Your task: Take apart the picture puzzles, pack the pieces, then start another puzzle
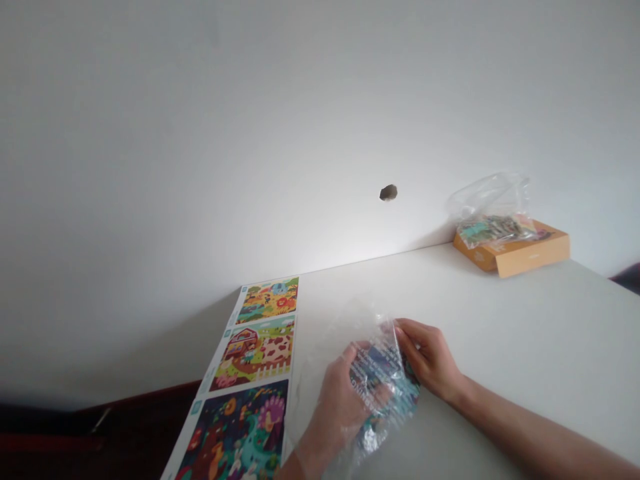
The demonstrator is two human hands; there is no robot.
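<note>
A clear plastic bag (373, 400) with printed warning text holds dark blue and teal pieces that look like jigsaw puzzle pieces. My left hand (345, 393) is curled around the bag's contents, seen partly through the film; whether its fingers are inside the bag or behind it I cannot tell. On the other side, my right hand (430, 353) pinches the bag's upper right edge between thumb and fingers. The bag is held just above the white table (500, 333).
Along the table's left edge lie three picture sheets: a safari scene (270, 300), a farm scene (257, 353) and a dark night forest scene (240, 433). At the back right, another clear bag of pieces (495, 227) rests on an orange box (533, 257). The wall has a hole (389, 193).
</note>
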